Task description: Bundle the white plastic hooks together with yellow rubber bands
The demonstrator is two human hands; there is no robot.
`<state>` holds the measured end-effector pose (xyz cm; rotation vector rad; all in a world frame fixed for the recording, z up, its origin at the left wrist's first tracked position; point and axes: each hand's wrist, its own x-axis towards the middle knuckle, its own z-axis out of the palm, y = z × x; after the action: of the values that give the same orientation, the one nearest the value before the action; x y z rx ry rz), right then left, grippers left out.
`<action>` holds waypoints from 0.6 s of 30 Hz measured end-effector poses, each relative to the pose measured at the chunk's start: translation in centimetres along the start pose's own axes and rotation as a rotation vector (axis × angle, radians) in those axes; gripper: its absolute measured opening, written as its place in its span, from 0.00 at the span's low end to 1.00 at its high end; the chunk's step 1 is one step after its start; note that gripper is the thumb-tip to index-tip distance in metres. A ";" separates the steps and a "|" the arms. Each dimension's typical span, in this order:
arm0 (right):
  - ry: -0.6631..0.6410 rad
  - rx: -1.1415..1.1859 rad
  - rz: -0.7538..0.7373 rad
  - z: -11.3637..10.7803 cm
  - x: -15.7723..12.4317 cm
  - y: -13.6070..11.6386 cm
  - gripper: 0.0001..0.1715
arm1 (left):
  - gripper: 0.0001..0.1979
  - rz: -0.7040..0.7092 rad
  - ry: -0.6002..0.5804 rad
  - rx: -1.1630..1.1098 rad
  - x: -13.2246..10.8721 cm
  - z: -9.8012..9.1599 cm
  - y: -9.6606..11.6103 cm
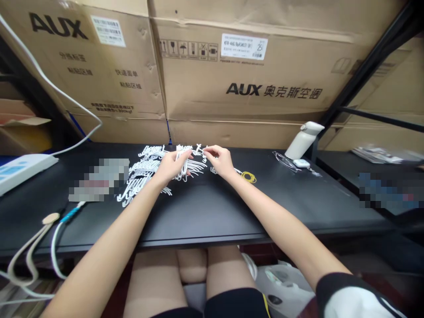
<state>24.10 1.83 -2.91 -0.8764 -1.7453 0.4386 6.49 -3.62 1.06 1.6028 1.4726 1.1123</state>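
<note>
I see both arms stretched toward 12 o'clock over the desk (205, 212). The left hand (170, 167) clasps a bunch of white hooks (191, 166). The right hand (220, 161), at its 3 o'clock, pinches the bunch's top end. Loose hooks (141, 176) lie at the left hand's 9 o'clock, and rubber bands (248, 177) at the right hand's 4 o'clock.

Both my arms stretched forward, bare forearms converging. Left grip (172, 167) palm down, fingers curled closed. Right grip (221, 161) just beside it, thumb and forefinger pinched together, wrist slightly bent.

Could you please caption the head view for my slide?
Left hand and right hand hold white plastic hangers above a black desk.
</note>
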 end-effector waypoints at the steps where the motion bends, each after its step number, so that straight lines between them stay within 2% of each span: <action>1: -0.016 0.005 -0.004 0.0 0.0 -0.1 0.08 | 0.20 -0.010 0.000 -0.002 0.0 0.0 0.0; 9: -0.131 0.126 -0.049 -0.1 -0.1 -0.8 0.09 | 0.19 -0.021 0.002 -0.021 0.0 0.0 0.0; 18: -0.022 0.051 -0.028 -0.5 -0.1 -0.7 0.09 | 0.20 -0.062 -0.008 -0.055 0.2 -0.1 -0.1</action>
<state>24.36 1.23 -2.30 -0.8127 -1.7571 0.4737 6.35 -3.43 0.99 1.5122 1.4643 1.1004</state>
